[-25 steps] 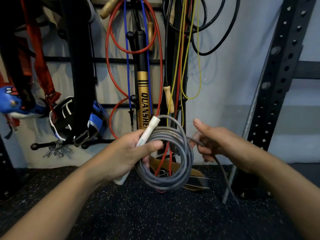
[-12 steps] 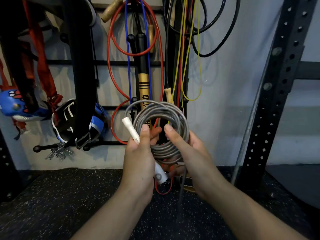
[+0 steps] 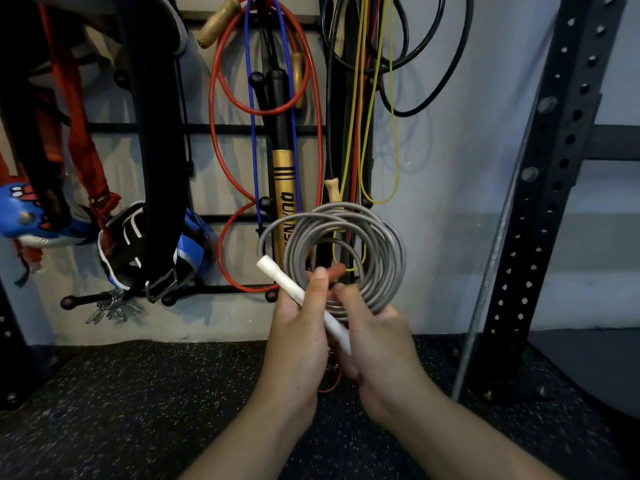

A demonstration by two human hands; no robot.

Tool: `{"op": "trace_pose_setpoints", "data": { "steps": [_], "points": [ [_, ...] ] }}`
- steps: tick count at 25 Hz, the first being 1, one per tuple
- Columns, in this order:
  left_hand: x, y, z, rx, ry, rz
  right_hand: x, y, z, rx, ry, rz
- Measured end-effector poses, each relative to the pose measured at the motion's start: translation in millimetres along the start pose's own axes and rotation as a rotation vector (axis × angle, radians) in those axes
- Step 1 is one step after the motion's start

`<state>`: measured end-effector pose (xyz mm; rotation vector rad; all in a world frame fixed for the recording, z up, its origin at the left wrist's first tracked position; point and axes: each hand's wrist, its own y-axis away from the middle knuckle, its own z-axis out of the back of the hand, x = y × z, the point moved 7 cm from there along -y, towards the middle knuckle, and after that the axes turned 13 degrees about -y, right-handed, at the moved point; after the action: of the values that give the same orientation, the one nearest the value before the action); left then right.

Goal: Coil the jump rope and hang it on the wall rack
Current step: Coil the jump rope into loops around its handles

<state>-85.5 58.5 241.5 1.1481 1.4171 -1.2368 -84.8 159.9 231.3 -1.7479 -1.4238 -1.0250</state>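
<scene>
The grey jump rope [image 3: 388, 244] is wound into a round coil of several loops, held upright in front of the wall rack [image 3: 145, 128]. Its white handle [image 3: 294, 289] slants from upper left to lower right across the coil's bottom. My left hand [image 3: 298, 327] grips the handle and the coil's lower edge, thumb up. My right hand [image 3: 374, 334] is closed on the bottom right of the coil, fingers inside the loops. The second handle is hidden.
The black rack bars carry red [image 3: 221, 140], blue, yellow [image 3: 391, 133] and black [image 3: 450, 64] ropes, a gold bat [image 3: 285, 188], gloves [image 3: 156, 258] and keys [image 3: 110, 308]. A black perforated steel upright [image 3: 540, 188] stands at right. Below lies speckled rubber flooring [image 3: 138, 403].
A second ago my right hand was out to the right feeding loose rope. It has come in onto the coil, the trailing rope is gathered, and both hands have raised the coil slightly.
</scene>
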Motion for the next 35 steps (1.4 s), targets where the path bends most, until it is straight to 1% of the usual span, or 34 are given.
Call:
{"op": "trace_pose_setpoints", "data": {
  "steps": [2,4,6,8,9,11,12,14,15,16,17,20,22,24,26,27,28,31,32,35],
  "points": [
    [2,-2,4,0.069,0.039,0.026,14,-5,7,0.049,0.159,0.046],
    [0,-8,18,0.098,0.067,0.016,35,-13,11,0.126,0.405,0.122],
    [-11,-17,34,0.103,0.034,-0.048,57,-17,12,0.207,0.663,0.229],
    [-32,-24,47,0.136,-0.079,-0.159,69,-17,7,0.310,0.912,0.325],
    [-48,-23,50,0.166,-0.201,-0.253,71,-16,5,0.357,1.008,0.346],
    [-76,-16,46,0.263,-0.583,-0.454,71,-12,-1,0.432,1.139,0.375],
    [-84,-9,38,0.327,-0.787,-0.507,70,-10,-5,0.470,1.184,0.400],
    [-86,2,20,0.423,-1.131,-0.548,67,-4,-14,0.534,1.259,0.460],
    [-84,4,13,0.435,-1.237,-0.562,66,-2,-16,0.552,1.287,0.482],
    [-83,4,9,0.422,-1.277,-0.567,65,-1,-18,0.565,1.303,0.493],
    [-80,2,9,0.415,-1.252,-0.540,65,0,-19,0.575,1.312,0.501],
    [-63,-5,15,0.479,-1.090,-0.384,65,1,-17,0.586,1.323,0.529],
    [-59,-8,18,0.505,-1.027,-0.372,65,2,-18,0.588,1.317,0.546],
    [-59,-8,19,0.489,-1.009,-0.391,67,3,-19,0.606,1.211,0.508],
    [-53,-9,24,0.498,-0.996,-0.353,72,3,-17,0.605,1.075,0.421],
    [-50,-9,26,0.518,-0.978,-0.332,75,2,-16,0.601,1.003,0.411],
    [-47,-9,29,0.536,-0.948,-0.305,78,3,-16,0.596,0.940,0.438],
    [-43,-6,30,0.601,-0.783,-0.201,84,7,-19,0.519,0.850,0.663],
    [-43,-4,27,0.617,-0.761,-0.196,84,9,-20,0.483,0.828,0.709],
    [-41,3,16,0.603,-0.809,-0.209,82,13,-26,0.414,0.806,0.751]
  ]
}}
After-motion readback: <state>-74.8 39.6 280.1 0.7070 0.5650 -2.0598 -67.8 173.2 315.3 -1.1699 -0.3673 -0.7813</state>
